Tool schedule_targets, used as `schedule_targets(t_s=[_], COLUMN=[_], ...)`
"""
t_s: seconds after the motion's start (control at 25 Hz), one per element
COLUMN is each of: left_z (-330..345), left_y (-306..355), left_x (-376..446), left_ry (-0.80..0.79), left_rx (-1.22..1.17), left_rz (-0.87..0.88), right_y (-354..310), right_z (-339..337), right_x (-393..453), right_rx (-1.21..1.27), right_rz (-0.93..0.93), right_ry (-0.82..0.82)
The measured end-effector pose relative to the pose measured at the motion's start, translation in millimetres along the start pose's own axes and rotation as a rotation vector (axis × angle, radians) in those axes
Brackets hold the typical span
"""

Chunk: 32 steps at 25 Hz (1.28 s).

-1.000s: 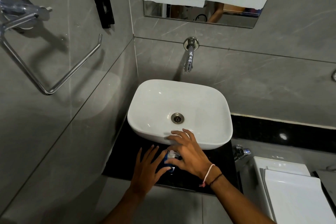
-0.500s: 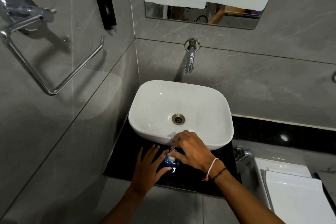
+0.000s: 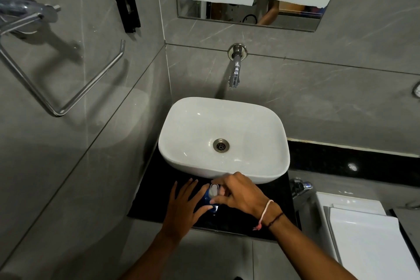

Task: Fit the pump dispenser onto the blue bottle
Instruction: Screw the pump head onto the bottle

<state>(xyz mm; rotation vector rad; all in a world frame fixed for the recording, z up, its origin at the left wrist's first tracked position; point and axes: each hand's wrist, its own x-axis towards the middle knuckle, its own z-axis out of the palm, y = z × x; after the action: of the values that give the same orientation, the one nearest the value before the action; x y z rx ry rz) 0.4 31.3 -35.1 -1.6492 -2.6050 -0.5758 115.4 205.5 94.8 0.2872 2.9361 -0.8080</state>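
The blue bottle stands on the black counter just in front of the white basin. Its white pump dispenser sits on top of the bottle. My left hand is pressed against the bottle's left side, thumb against its base, fingers spread. My right hand comes from the right and its fingertips pinch the pump dispenser. Most of the bottle's body is hidden between the two hands.
A white basin with a metal drain sits behind the hands, under a wall tap. A chrome towel ring hangs on the left wall. A white toilet cistern and a small valve are at the right.
My right hand has shifted from covering the bottle top with spread fingers to pinching the pump dispenser, which now shows. My left hand has stayed against the bottle.
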Motion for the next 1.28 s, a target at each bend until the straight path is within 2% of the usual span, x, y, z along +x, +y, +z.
schedule_targets(t_s=[0.12, 0.2, 0.32, 0.56, 0.76, 0.84, 0.96, 1.08, 1.28], left_z=[1.3, 1.9, -2.8, -26.7, -47.0, -60.9, -77.6, -78.5, -62.3], left_y=[-0.9, -0.2, 2.2, -1.0, -40.5, -66.3, -100.4, -111.1, -83.7], left_x=[-1.2, -0.8, 7.4, 20.0, 4.0, -2.7, -11.8, -19.7, -25.5], left_ry=[0.020, 0.038, 0.068, 0.055, 0.061, 0.076, 0.013, -0.004, 0.124], left_rx=[0.016, 0.030, 0.033, -0.015, -0.063, 0.002, 0.129, 0.092, -0.076], left_rz=[0.010, 0.021, 0.042, 0.097, 0.047, 0.046, 0.054, 0.003, -0.156], right_y=[1.2, 8.2, 25.7, 59.1, 70.3, 73.7, 76.3, 75.6, 74.0], right_z=[7.7, 13.3, 18.3, 18.7, 16.8, 15.4, 15.3, 16.7, 20.3], right_x=[-0.2, -3.8, -12.1, -27.9, -35.5, -36.4, -35.3, -33.5, -30.3], right_rx=[-0.114, -0.205, -0.284, -0.387, -0.411, -0.411, -0.414, -0.415, -0.422], right_rz=[-0.003, -0.018, 0.067, 0.232, 0.284, 0.302, 0.324, 0.346, 0.356], right_ry=[0.088, 0.217, 0.389, 0.373, 0.372, 0.371, 0.358, 0.330, 0.326])
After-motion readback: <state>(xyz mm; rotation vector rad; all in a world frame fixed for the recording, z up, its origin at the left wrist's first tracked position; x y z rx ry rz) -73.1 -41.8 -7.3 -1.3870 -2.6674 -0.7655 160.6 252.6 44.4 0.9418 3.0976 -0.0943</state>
